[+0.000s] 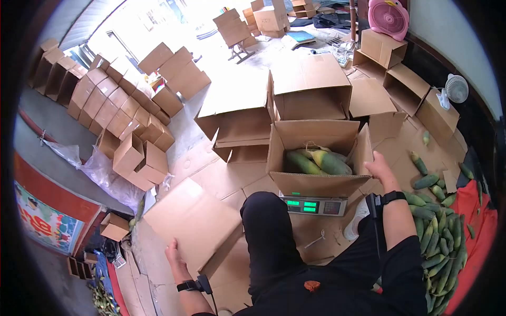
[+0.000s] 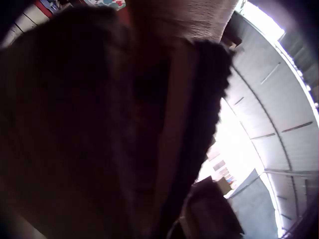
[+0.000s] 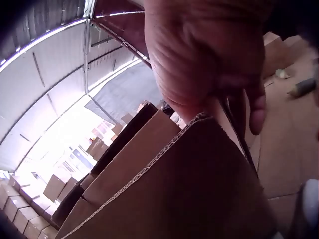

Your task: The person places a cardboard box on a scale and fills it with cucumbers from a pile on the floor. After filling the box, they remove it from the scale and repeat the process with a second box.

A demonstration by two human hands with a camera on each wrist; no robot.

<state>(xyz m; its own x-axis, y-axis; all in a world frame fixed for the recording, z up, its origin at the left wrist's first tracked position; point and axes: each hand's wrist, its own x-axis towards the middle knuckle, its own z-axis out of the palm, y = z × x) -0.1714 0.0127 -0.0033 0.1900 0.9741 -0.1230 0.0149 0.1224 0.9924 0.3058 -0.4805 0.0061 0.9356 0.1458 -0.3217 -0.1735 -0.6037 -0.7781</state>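
In the head view, an open cardboard box [image 1: 319, 185] holding several green-yellow gourds [image 1: 331, 162] stands on a scale [image 1: 311, 206] with green digits. My right hand [image 1: 380, 167] grips its right wall at the top edge; the right wrist view shows that hand [image 3: 207, 55] over the cardboard wall [image 3: 184, 184], fingers partly hidden. At lower left my left hand [image 1: 176, 258] holds the near left edge of another cardboard box [image 1: 192, 224], which lies tilted beside my knee. Dark, blurred cardboard [image 2: 65, 134] fills much of the left wrist view, hiding the left fingers.
Empty open boxes [image 1: 311, 89] stand beyond the scale. Stacked boxes [image 1: 113, 102] line the left side. Loose green gourds [image 1: 437, 237] lie piled at the right beside a red cloth [image 1: 477, 231]. A pink fan [image 1: 389, 18] and a white fan [image 1: 456, 88] are at the right back.
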